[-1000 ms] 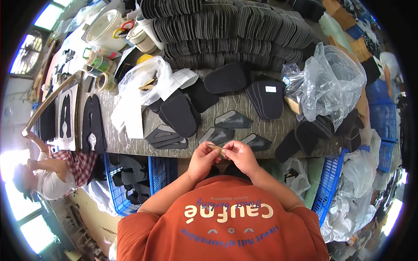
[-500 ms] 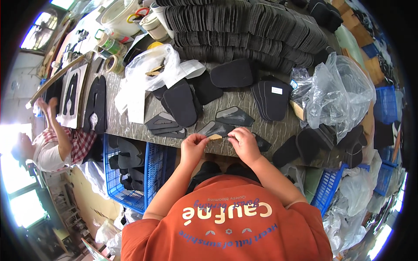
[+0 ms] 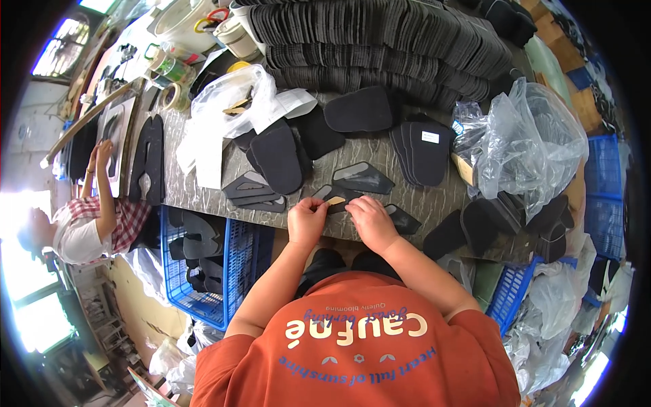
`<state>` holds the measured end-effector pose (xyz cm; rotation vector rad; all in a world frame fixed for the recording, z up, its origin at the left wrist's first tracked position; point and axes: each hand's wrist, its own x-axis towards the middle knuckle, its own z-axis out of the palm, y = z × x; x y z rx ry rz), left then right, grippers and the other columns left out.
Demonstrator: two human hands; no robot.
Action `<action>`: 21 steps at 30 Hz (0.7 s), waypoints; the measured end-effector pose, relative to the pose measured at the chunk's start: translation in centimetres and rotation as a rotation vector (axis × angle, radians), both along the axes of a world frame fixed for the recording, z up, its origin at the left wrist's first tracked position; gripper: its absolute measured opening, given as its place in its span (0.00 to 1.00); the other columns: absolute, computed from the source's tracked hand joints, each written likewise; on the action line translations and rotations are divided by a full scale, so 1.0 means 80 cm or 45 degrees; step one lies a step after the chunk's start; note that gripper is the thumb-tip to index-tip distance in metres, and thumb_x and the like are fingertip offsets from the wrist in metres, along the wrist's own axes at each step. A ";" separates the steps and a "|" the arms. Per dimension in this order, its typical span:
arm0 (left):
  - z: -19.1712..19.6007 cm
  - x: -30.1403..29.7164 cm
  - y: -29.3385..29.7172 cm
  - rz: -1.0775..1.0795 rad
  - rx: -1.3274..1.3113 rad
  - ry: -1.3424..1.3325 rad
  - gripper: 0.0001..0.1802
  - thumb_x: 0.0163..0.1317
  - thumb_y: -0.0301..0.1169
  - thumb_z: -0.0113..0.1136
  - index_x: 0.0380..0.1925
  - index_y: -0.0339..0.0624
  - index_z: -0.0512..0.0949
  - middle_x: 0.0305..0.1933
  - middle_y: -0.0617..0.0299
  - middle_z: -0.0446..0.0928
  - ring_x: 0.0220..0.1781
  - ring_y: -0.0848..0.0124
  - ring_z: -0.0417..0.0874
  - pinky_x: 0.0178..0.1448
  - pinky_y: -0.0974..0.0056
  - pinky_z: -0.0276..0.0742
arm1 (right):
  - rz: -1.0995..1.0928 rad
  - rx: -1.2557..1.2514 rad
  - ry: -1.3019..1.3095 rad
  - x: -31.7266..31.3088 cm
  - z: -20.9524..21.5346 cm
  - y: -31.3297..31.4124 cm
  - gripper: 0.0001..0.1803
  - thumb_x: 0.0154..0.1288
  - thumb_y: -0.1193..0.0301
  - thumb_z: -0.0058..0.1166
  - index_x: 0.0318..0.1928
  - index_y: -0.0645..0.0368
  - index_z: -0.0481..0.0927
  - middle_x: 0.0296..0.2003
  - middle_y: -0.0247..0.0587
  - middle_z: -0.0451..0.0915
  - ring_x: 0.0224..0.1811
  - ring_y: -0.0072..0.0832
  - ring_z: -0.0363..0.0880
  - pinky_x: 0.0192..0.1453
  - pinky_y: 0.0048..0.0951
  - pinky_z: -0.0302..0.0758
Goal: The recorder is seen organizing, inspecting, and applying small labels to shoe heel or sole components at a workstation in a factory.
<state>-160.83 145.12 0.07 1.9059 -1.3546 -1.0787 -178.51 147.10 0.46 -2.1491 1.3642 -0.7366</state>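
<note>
1. Tan strip [image 3: 336,201]: small, flat, pale brown; I am seeing it lying at the near table [image 3: 203,186] edge, on a dark grey foam piece [image 3: 342,193].
2. Left hand [image 3: 306,220]: fingers are curling and pinching the strip's left end.
3. Right hand [image 3: 369,217]: fingertips are pressing at its right end; both hands are meeting on it.
4. Progress, as I am judging it: several shaped grey pieces [image 3: 254,190] are lying loose nearby, and the tall black stacks [image 3: 380,34] behind suggest most work is remaining.
5. Surroundings: a clear plastic bag [image 3: 529,136] is sitting right, a blue crate [image 3: 210,258] below left.
</note>
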 end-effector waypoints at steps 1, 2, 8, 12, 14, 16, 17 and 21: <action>0.002 0.000 0.000 -0.012 0.002 -0.047 0.09 0.50 0.32 0.65 0.25 0.37 0.81 0.24 0.53 0.80 0.26 0.65 0.82 0.34 0.64 0.76 | 0.001 0.006 0.019 0.001 0.001 -0.001 0.12 0.55 0.75 0.48 0.40 0.62 0.78 0.39 0.40 0.75 0.47 0.36 0.71 0.52 0.36 0.67; 0.001 0.000 0.000 -0.013 0.003 -0.048 0.09 0.50 0.32 0.65 0.25 0.37 0.81 0.24 0.53 0.80 0.26 0.65 0.82 0.34 0.64 0.76 | 0.001 0.011 0.037 0.002 0.003 -0.001 0.13 0.55 0.75 0.47 0.42 0.61 0.78 0.38 0.39 0.74 0.47 0.36 0.71 0.52 0.37 0.67; -0.001 -0.001 0.001 -0.079 -0.067 -0.248 0.09 0.50 0.32 0.65 0.26 0.35 0.81 0.23 0.55 0.80 0.24 0.70 0.81 0.32 0.67 0.75 | -0.006 0.051 0.187 0.014 0.009 -0.003 0.18 0.55 0.75 0.47 0.49 0.58 0.76 0.37 0.36 0.69 0.46 0.34 0.68 0.50 0.36 0.67; 0.003 -0.001 0.001 -0.096 -0.111 -0.291 0.09 0.49 0.32 0.65 0.26 0.37 0.81 0.23 0.54 0.80 0.25 0.65 0.81 0.32 0.65 0.75 | 0.020 0.075 0.278 0.018 0.011 -0.005 0.19 0.56 0.74 0.47 0.50 0.58 0.76 0.38 0.36 0.69 0.46 0.33 0.67 0.49 0.35 0.66; 0.011 -0.002 0.000 -0.108 -0.112 -0.308 0.09 0.49 0.32 0.65 0.26 0.38 0.81 0.23 0.54 0.79 0.26 0.63 0.81 0.33 0.64 0.75 | 0.013 0.032 0.366 0.019 0.005 -0.004 0.19 0.57 0.73 0.46 0.51 0.57 0.75 0.39 0.36 0.69 0.46 0.32 0.67 0.48 0.35 0.66; 0.022 0.000 0.001 -0.204 -0.238 -0.428 0.08 0.48 0.32 0.66 0.25 0.39 0.82 0.26 0.55 0.78 0.28 0.60 0.80 0.34 0.62 0.75 | 0.016 0.027 0.397 0.020 0.004 -0.004 0.20 0.58 0.73 0.45 0.52 0.57 0.75 0.40 0.36 0.70 0.46 0.32 0.67 0.48 0.35 0.66; 0.023 0.004 0.003 -0.199 -0.236 -0.430 0.08 0.48 0.32 0.66 0.25 0.39 0.82 0.26 0.55 0.78 0.28 0.60 0.80 0.34 0.62 0.75 | 0.018 0.022 0.426 0.021 0.004 -0.004 0.20 0.58 0.72 0.44 0.52 0.57 0.74 0.40 0.36 0.70 0.47 0.32 0.67 0.48 0.35 0.66; 0.032 0.021 0.018 -0.333 -0.428 -0.550 0.04 0.51 0.30 0.62 0.28 0.43 0.81 0.32 0.58 0.76 0.33 0.57 0.78 0.35 0.59 0.75 | 0.020 0.034 0.442 0.020 0.009 -0.004 0.20 0.58 0.72 0.44 0.53 0.57 0.74 0.41 0.36 0.70 0.47 0.32 0.67 0.48 0.34 0.65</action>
